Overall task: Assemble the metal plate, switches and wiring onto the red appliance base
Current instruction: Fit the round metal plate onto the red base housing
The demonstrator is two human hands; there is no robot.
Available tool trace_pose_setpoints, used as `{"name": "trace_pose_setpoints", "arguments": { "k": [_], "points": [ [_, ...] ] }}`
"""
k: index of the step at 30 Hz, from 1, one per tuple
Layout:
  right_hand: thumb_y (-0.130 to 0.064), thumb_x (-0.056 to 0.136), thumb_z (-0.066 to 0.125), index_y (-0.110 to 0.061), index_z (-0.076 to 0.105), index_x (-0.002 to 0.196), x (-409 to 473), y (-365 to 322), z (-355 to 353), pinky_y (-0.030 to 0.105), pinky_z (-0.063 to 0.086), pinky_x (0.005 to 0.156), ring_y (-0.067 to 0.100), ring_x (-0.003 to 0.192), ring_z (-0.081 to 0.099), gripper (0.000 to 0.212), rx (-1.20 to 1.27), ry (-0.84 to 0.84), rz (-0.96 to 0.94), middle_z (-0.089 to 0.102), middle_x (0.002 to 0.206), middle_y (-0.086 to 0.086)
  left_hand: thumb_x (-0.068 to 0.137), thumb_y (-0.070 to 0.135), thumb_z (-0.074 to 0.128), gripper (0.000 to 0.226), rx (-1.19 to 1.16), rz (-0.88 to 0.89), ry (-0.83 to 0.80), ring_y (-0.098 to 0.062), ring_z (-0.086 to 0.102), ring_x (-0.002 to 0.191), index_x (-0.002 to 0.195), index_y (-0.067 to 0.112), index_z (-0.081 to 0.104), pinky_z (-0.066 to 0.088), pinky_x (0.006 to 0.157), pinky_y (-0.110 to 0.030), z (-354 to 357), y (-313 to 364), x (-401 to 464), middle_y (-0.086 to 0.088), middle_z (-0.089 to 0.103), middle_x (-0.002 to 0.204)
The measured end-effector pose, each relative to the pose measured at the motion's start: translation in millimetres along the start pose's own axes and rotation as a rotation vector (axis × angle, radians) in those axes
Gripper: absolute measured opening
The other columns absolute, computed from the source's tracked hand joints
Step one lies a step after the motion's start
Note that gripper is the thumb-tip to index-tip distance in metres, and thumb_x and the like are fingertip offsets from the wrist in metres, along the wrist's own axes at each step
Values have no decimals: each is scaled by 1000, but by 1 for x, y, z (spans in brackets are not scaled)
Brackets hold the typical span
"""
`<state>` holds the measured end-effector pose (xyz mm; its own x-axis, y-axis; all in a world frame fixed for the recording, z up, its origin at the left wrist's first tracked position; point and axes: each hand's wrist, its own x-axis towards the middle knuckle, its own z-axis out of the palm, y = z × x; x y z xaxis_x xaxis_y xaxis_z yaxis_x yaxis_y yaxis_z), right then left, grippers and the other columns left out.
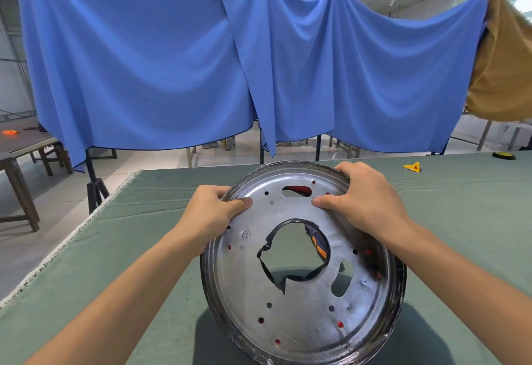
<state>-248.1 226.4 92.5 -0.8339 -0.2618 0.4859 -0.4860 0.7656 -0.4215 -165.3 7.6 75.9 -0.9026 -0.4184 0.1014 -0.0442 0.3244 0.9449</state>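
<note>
Seating the round perforated metal plate (302, 272), tilted above the near green-clothed table (144, 249), calls for both hands gripping its far rim, left hand (213, 215) and right hand (365, 203), aligning holes with the red base (299, 190) behind.

I had one round silver metal plate (302, 287) between my two hands (left (214, 215), right (364, 200)); one small yellow object (412, 167) lay far off.
</note>
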Motion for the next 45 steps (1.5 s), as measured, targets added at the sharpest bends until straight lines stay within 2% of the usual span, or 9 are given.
{"name": "trace_pose_setpoints", "arguments": {
  "k": [16, 20, 22, 28, 32, 35, 38, 42, 45],
  "points": [
    [-60, 67, 75, -31, 56, 122, 4, 2, 5, 29, 31, 69, 15, 98, 51, 66, -59, 26, -15, 45, 97, -13, 83, 19, 72, 6, 7, -28, -28, -20, 71, 66, 77, 19, 74, 58, 65, -31, -5, -3, 5, -1, 75, 72],
    [-60, 67, 74, -30, 56, 123, 5, 5, 6, 30, 31, 69, 13, 92, 47, 66, -56, 17, -6, 46, 97, -13, 87, 33, 64, 19, 56, -39, -11, -14, 61, 71, 75, 22, 72, 45, 65, -24, -7, -1, 7, 9, 69, 76],
    [-60, 67, 74, -29, 56, 123, 5, 7, 6, 30, 32, 70, 11, 89, 43, 66, -47, 8, 2, 47, 97, -13, 88, 41, 57, 33, 63, -76, -35, -20, 54, 61, 78, 13, 69, 40, 65, -28, -9, 1, 6, 2, 62, 68],
    [-53, 64, 80, -26, 60, 114, 6, 14, 6, 37, 46, 80, 17, 92, 52, 60, 79, -56, 35, 58, 100, -7, 89, 45, 47, 46, -3, -42, -41, -13, 55, 48, 92, 5, 69, 41, 53, -25, -14, 0, 3, -2, 61, 61],
    [-48, 62, 82, -31, 58, 96, 5, 19, 6, 41, 48, 84, 21, 91, 57, 45, 156, -78, 38, 63, 98, -4, 86, 52, 56, 59, 13, 72, -40, -18, 53, 60, 94, -6, 66, 42, 44, -15, -12, -7, 1, -13, 64, 78],
    [-48, 62, 83, -30, 59, 89, 3, 24, 6, 40, 49, 79, 19, 87, 60, 41, 199, -79, 43, 65, 93, -4, 80, 61, 58, 67, 36, 131, -25, -17, 48, 68, 87, -5, 68, 42, 48, -9, -12, -7, 0, -5, 57, 84],
    [-47, 62, 84, -25, 63, 99, 1, 29, 6, 37, 48, 78, 19, 89, 61, 48, 236, -82, 49, 66, 96, -3, 67, 75, 56, 71, 82, 162, -29, -15, 40, 72, 77, 5, 65, 42, 60, -21, -12, -3, -3, 2, 45, 89],
    [-44, 62, 84, -25, 61, 101, 0, 30, 5, 38, 50, 80, 18, 90, 62, 49, 270, -67, 36, 66, 98, -4, 67, 75, 56, 66, 102, 189, -14, -34, 26, 66, 75, 10, 65, 31, 57, -28, -11, -2, -6, -2, 39, 78],
    [-44, 62, 84, -28, 60, 97, -2, 28, 4, 40, 50, 80, 17, 88, 62, 45, 275, -62, 29, 66, 97, -5, 62, 79, 56, 64, 97, 206, -20, -18, 32, 70, 77, 17, 60, 35, 62, -29, -11, -3, -7, 1, 43, 89]
  ]
}}
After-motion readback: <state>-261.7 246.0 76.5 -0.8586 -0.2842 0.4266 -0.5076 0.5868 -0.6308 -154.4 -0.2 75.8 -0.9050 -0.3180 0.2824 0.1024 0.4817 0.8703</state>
